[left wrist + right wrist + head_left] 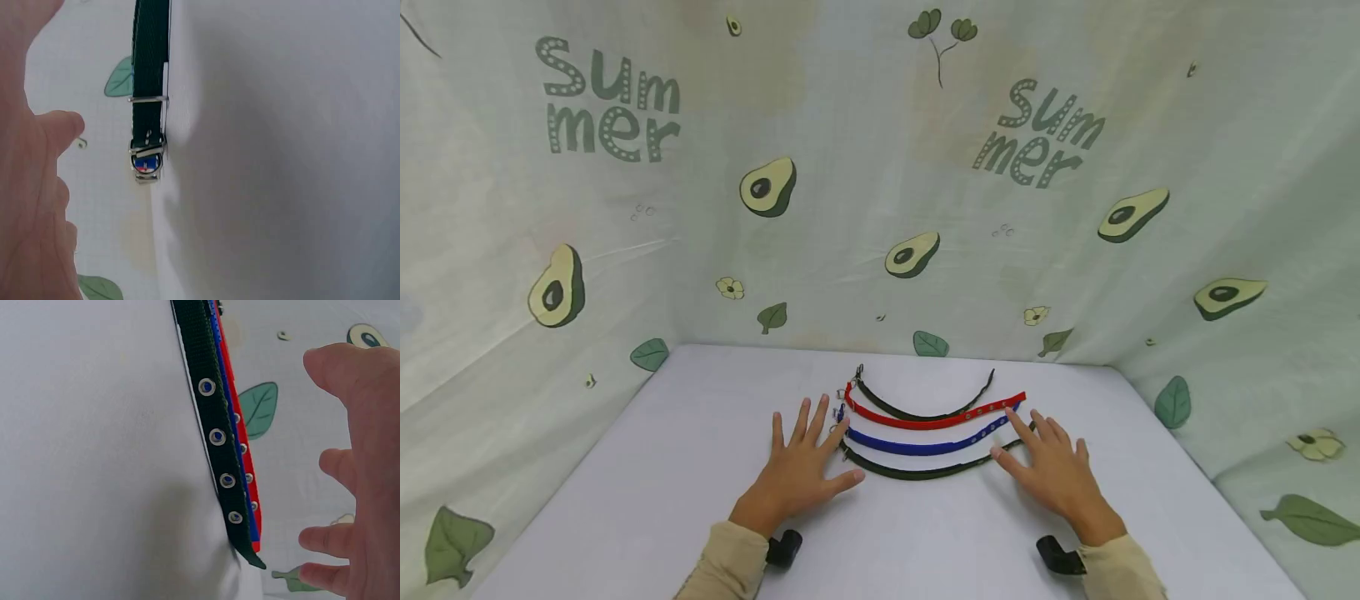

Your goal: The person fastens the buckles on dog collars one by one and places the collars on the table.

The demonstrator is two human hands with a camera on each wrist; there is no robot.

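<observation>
Several collars with metal buckles and eyelets lie curved on the table, one below another in the head view. Farthest is a dark green collar (883, 406), then a red collar (917, 424), a blue collar (917, 449) and a nearer dark green collar (917, 475). My left hand (801, 471), fingers spread, is by the buckle ends; its wrist view shows a metal buckle (147, 150) apart from the fingers. By the eyelet ends is my right hand (1056, 471), its fingers spread, holding nothing. Some collar ends are partly hidden behind fingers.
The white table (887, 550) meets a cloth backdrop (850, 208) printed with avocados and leaves at the back and both sides. Black devices are strapped at the left wrist (784, 548) and right wrist (1060, 556).
</observation>
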